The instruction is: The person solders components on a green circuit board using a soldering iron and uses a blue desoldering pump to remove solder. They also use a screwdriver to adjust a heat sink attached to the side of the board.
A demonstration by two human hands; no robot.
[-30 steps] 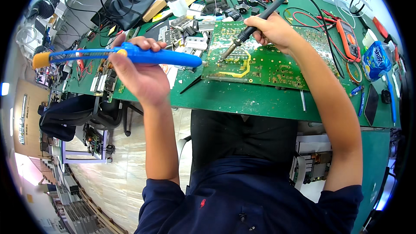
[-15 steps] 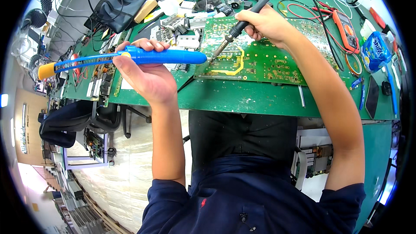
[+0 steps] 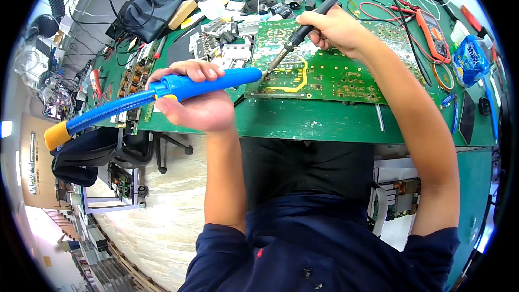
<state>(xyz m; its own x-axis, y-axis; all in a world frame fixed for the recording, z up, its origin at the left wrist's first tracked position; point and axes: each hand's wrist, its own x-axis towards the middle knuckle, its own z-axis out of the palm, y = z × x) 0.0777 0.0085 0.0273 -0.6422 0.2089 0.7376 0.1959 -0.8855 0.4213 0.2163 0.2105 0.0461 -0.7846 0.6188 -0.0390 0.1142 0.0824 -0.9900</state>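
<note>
My left hand (image 3: 197, 97) is wrapped round a blue desoldering pump (image 3: 227, 79) with an orange plunger end that sticks out to the left. The pump's nozzle points right, at the left edge of a large green circuit board (image 3: 346, 84). In my right hand (image 3: 335, 30) is a soldering iron (image 3: 300, 33) with a dark handle, slanting down to the left. Its tip meets the board's lower left area, right beside the pump's nozzle; whether the two touch I cannot tell. A yellow line frames that part of the board.
Loose electronic parts (image 3: 235, 51) crowd the green table (image 3: 303, 124) behind the pump. A red multimeter (image 3: 432, 35), a blue packet (image 3: 469, 62) and a dark phone (image 3: 467, 118) lie at the right. The iron's cable (image 3: 403, 19) loops over the board. A metal rod (image 3: 380, 117) lies near the front edge.
The pump has tilted, its orange end dropping lower and the plunger rod reaching further out. My left hand has turned and shifted slightly right. The iron stays at nearly the same spot.
</note>
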